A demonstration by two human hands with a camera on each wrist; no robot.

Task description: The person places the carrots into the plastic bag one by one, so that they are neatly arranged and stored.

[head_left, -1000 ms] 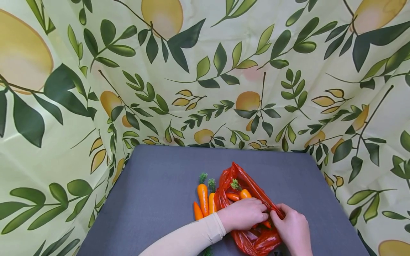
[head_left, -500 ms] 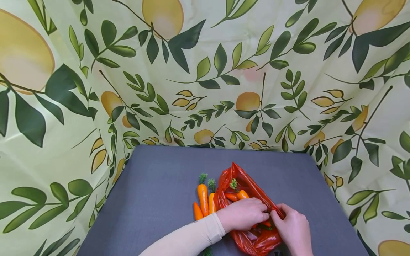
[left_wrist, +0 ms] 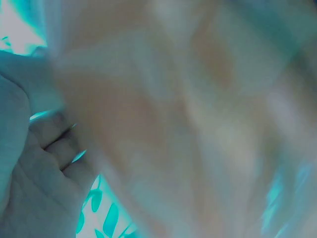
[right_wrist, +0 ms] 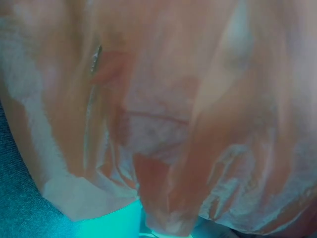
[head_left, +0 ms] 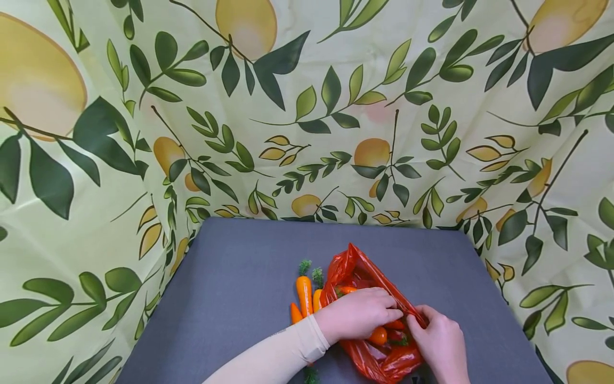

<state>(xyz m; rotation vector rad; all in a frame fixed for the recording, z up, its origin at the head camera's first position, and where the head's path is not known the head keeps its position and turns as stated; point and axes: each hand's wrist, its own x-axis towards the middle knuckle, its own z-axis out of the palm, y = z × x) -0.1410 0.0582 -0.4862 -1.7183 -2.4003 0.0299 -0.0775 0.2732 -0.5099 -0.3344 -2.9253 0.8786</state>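
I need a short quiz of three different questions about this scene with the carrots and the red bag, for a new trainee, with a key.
1. True or false: the right hand pinches the edge of the red plastic bag.
2. Where do the loose carrots lie on the grey table? A) left of the bag B) right of the bag C) on the leaf-print cloth
3. Fill in: the left hand reaches into the ____.

Key: 1 true; 2 A; 3 bag.
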